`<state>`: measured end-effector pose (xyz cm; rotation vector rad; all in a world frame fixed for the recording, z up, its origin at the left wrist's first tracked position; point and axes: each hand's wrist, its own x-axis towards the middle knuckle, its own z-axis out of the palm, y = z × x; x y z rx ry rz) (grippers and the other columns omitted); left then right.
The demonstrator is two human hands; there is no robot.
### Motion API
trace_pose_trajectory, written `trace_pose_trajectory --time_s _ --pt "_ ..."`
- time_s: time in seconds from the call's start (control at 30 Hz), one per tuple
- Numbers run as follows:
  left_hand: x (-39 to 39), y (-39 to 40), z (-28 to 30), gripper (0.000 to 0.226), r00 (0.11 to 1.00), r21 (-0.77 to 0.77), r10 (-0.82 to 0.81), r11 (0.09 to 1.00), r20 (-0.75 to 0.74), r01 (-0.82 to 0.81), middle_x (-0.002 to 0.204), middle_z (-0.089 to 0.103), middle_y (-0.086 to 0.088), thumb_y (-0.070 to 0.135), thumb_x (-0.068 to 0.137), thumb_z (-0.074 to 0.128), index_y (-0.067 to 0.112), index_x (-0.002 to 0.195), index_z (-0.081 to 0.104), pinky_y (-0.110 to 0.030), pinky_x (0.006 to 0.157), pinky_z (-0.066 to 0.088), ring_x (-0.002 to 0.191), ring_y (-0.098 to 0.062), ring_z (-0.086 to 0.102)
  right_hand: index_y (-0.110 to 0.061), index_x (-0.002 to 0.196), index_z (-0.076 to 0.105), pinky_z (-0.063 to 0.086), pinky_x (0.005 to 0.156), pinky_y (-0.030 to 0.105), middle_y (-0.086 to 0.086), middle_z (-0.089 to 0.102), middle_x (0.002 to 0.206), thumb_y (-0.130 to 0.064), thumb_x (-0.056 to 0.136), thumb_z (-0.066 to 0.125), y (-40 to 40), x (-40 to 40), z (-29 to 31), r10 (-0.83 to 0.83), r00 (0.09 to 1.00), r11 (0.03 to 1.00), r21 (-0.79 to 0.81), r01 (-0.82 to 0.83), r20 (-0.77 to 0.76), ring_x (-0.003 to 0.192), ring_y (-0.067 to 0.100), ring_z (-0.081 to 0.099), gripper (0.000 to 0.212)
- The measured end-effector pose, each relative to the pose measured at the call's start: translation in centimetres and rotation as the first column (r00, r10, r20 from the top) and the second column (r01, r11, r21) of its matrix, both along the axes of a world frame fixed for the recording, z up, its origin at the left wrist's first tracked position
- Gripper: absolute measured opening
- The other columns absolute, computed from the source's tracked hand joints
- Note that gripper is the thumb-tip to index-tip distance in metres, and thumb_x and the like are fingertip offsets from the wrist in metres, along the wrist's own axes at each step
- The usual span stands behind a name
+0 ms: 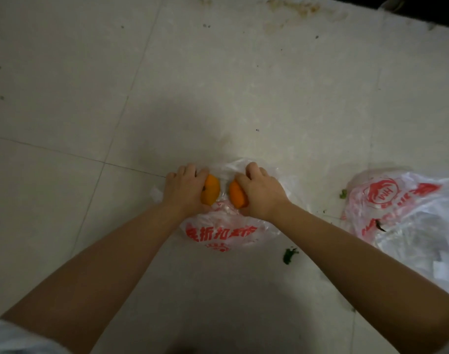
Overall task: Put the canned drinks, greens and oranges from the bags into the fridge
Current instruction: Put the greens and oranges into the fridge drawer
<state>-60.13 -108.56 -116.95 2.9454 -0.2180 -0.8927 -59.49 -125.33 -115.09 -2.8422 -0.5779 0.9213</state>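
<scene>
— Plastic, thin and see-through with red print: that is the bag (219,227) lying flat on the floor (65,85), and both hands are down at its far end.

— What are they holding?

— One orange each. The left hand (184,190) curls over the left orange (210,192), the right hand (260,192) over the right orange (236,198). Fingers wrap the far side of each fruit, so only the inner halves show, with a narrow gap between them.

— Are the oranges out of the bag yet?

— Hard to say. They sit at its mouth, over crumpled plastic — whether film still covers them I cannot tell. I judge the two-at-once grip is simply to save a trip to the fridge, which is out of view.

— Anything else around?

— A second bag (397,215), same red print, slumps well to the right. It looks mostly slack, though its contents are unclear. A leaf scrap (291,254) lies on the floor between the bags, and smaller green bits sit near the second bag. No cans visible.

— Risks?

— The film could cling to the fruit and drag the bag up with it — my guess only. Round fruit held from above can also roll out of a loose grip.
</scene>
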Motion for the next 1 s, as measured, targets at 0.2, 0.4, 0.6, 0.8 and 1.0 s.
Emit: trace_pose_trajectory --time_s 0.2,0.4,0.6,0.8,1.0 --pt "0.0 -0.3 0.1 0.079 0.993 0.018 -0.088 0.996 -0.081 0.089 0.134 0.046 -0.014 0.052 0.080 0.062 0.031 0.145 0.022 -0.038 0.104 0.031 0.123 -0.031 0.047 -0.013 0.131 0.034 0.045 0.089 0.031 0.006 0.037 0.137 -0.026 0.078 0.068 -3.8 -3.1 0.7 -0.226 0.974 0.974 0.011 0.226 0.006 0.116 0.025 0.049 0.064" --pt "0.1 -0.9 -0.2 0.073 0.990 0.025 -0.135 0.990 -0.049 0.136 0.132 0.043 -0.013 0.047 0.079 0.065 0.024 0.140 0.031 -0.038 0.099 0.038 0.120 -0.032 0.048 -0.020 0.143 0.017 0.043 0.098 0.039 0.014 0.032 0.142 -0.038 0.082 0.064 -3.7 -1.8 0.4 -0.029 1.000 0.991 -0.134 0.030 0.010 0.127 0.031 0.040 0.079" --pt "-0.5 -1.0 0.7 0.072 0.993 -0.100 -0.096 0.991 -0.068 0.089 0.132 0.038 -0.013 0.035 0.078 0.071 0.017 0.138 0.036 -0.037 0.089 0.045 0.113 -0.034 0.052 -0.008 0.130 0.034 0.041 0.097 0.037 0.014 0.038 0.136 -0.023 0.080 0.063 -3.0 -1.2 0.0 -0.015 0.999 0.993 -0.117 0.019 0.031 0.124 0.030 0.040 0.060" --pt "0.0 -0.6 2.5 0.076 0.957 -0.423 0.258 0.859 -0.129 -0.289 0.129 0.056 -0.012 0.026 0.065 0.084 0.008 0.130 0.049 -0.029 0.089 0.043 0.114 -0.027 0.055 -0.008 0.121 0.043 0.037 0.075 0.026 0.005 0.047 0.111 -0.023 0.065 0.081 -5.4 -1.2 2.6 -0.343 0.924 0.859 0.342 0.381 -0.168 0.094 0.018 0.047 0.069" --pt "0.1 -1.1 5.6 0.074 0.891 -0.517 0.407 0.728 -0.200 -0.449 0.135 0.051 -0.013 0.008 0.072 0.079 0.006 0.136 0.043 -0.022 0.083 0.036 0.106 -0.018 0.051 -0.011 0.130 0.039 0.038 0.080 0.026 0.005 0.045 0.117 -0.016 0.067 0.080 -8.5 -1.6 4.9 -0.420 0.879 0.785 0.395 0.477 -0.227 0.099 0.015 0.044 0.075"
